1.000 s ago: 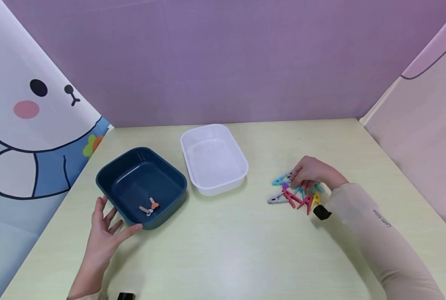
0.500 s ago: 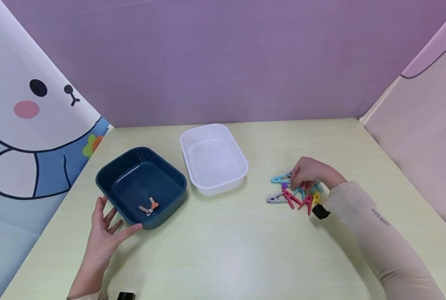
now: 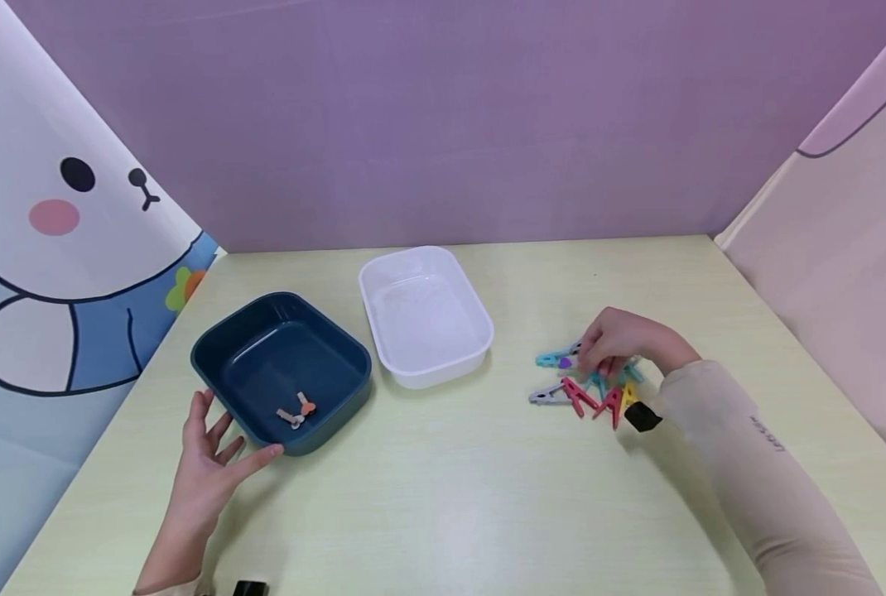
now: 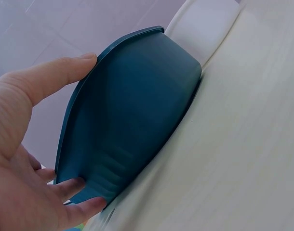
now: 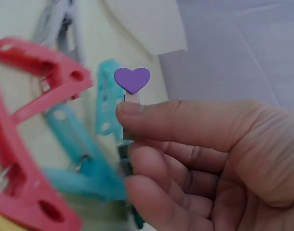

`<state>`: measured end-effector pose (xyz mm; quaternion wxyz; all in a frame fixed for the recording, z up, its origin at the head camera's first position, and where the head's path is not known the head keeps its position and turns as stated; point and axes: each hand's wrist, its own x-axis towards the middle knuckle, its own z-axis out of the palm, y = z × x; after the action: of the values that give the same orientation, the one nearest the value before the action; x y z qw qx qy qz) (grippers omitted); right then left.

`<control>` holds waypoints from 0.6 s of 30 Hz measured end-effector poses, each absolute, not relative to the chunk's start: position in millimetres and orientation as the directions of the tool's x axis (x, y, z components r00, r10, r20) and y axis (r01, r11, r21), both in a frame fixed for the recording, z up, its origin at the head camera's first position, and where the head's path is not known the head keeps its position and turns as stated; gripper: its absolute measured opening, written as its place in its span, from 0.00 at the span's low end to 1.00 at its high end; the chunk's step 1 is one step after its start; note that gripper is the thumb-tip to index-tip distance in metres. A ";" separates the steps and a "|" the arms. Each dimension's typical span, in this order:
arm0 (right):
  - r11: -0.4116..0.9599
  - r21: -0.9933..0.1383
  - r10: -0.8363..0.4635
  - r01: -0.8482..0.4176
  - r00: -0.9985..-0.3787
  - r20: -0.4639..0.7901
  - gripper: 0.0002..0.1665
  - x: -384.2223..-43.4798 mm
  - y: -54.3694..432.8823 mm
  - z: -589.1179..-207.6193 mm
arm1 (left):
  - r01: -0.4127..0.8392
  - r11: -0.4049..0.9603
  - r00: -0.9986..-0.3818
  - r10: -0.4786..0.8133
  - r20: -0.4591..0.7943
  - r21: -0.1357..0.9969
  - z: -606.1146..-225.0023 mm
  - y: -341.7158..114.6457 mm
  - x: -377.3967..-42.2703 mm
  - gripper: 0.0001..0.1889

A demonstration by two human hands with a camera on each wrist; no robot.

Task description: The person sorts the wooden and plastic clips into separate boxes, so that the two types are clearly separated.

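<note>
My right hand (image 3: 625, 341) is over the pile of clothespins at the right. In the right wrist view its thumb and fingers pinch a small wooden clothespin with a purple heart (image 5: 132, 80). Around it lie larger plastic clothespins: red ones (image 3: 579, 396), light blue ones (image 3: 551, 359), a grey one (image 3: 550, 395) and a yellow one (image 3: 628, 394). My left hand (image 3: 208, 476) rests against the near left corner of a dark blue basin (image 3: 279, 348), thumb on its rim and fingers spread along its outer wall. Small wooden clothespins (image 3: 294, 415) with decorations, one orange, lie inside that basin.
A white basin (image 3: 426, 319) stands just right of the dark blue one. Behind the pale wooden table (image 3: 443, 497) hangs a purple cloth backdrop (image 3: 458, 124), with a cartoon-printed sheet (image 3: 33, 331) at the left.
The purple-heart clothespin has shifted slightly up with my right hand, showing more clearly beside the thumb. Some of the light blue clothespins slid a little left. My left hand has stayed put.
</note>
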<state>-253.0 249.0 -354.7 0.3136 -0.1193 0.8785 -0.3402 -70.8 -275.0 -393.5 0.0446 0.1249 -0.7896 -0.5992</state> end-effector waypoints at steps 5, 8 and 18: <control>0.719 -0.694 -0.442 -0.021 -0.784 -0.435 0.09 -254.3 246.5 -342.5 | -0.137 0.248 -0.966 -0.250 -0.073 0.959 -393.1 -274.1 -70.5 0.66; 0.715 -0.698 -0.447 -0.038 -0.792 -0.415 0.09 -254.8 242.7 -335.7 | -0.132 0.255 -0.966 -0.251 -0.066 0.958 -392.9 -273.5 -70.2 0.65; 0.691 -0.720 -0.449 -0.060 -0.817 -0.363 0.07 -259.1 221.6 -317.4 | -0.120 0.240 -0.967 -0.248 -0.059 0.963 -395.5 -274.7 -69.1 0.66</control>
<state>-259.1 221.6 -317.4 0.2660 -0.1447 0.8803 -0.3652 -69.1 -274.7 -395.5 0.0527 0.1171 -0.7858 -0.6050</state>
